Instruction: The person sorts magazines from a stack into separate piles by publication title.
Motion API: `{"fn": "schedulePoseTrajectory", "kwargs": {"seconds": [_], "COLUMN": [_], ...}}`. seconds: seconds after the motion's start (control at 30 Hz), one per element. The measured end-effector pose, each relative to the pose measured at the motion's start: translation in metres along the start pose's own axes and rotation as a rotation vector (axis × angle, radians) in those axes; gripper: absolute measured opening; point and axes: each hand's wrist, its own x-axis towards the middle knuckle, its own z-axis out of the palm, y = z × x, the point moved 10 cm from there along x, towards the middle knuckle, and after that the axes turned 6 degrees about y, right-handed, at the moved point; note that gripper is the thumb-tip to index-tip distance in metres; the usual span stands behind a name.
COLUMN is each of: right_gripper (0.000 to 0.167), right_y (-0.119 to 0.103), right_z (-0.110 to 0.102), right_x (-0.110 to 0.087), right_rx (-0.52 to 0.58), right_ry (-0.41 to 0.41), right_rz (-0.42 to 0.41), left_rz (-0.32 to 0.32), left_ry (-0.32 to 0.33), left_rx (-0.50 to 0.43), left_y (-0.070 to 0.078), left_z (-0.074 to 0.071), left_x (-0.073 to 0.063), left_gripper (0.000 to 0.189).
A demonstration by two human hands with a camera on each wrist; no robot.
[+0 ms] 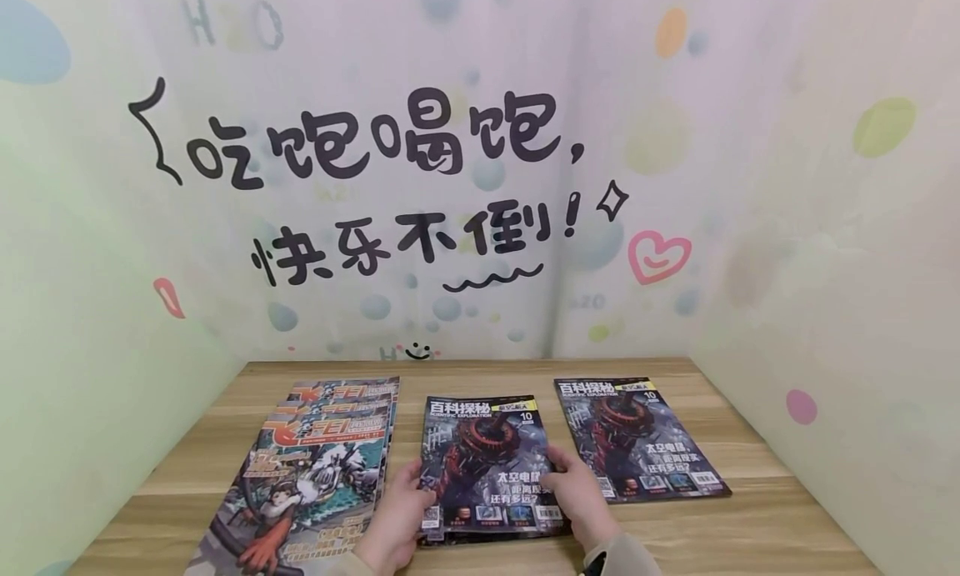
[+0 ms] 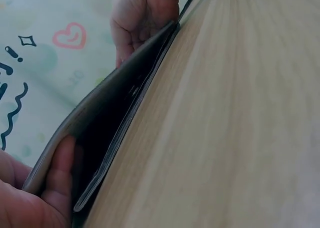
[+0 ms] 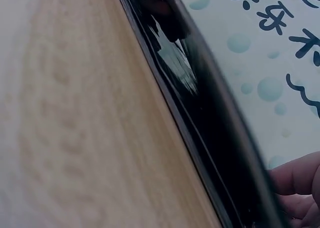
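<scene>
A Scientific Exploration magazine (image 1: 487,455) with a dark space-themed cover is held by its two side edges in the middle of the table. My left hand (image 1: 397,513) pinches its left edge, with fingers (image 2: 61,163) tucked underneath. At the opposite edge, my right hand (image 1: 585,501) grips it, thumb towards the cover. The left wrist view shows the held magazine tilted above another thin magazine (image 2: 107,160) lying flat on the wood, with a dark gap between them. How many lie beneath is hidden.
To the left, several overlapping comic-style magazines (image 1: 322,476) are fanned out. A matching Scientific Exploration magazine (image 1: 630,430) lies to the right. The wooden table (image 1: 757,443) meets a printed wall (image 1: 480,326) at its back edge.
</scene>
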Motion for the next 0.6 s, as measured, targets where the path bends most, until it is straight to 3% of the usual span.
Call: {"fn": "schedulePoseTrajectory", "kwargs": {"seconds": [0.4,0.6], "right_gripper": [0.053,0.053], "right_y": [0.0027,0.0011], "right_z": [-0.0031,-0.0053], "right_x": [0.0016,0.002], "right_rx": [0.022,0.002], "right_ry": [0.02,0.01], "right_rz": [0.026,0.038], "left_rz": [-0.031,-0.044], "left_ry": [-0.081,-0.083], "left_rx": [-0.218,-0.237], "left_y": [-0.0026,-0.003], "left_z": [0.0059,0.0068], "left_x": [-0.0043,-0.005], "left_gripper": [0.062,0.061]}}
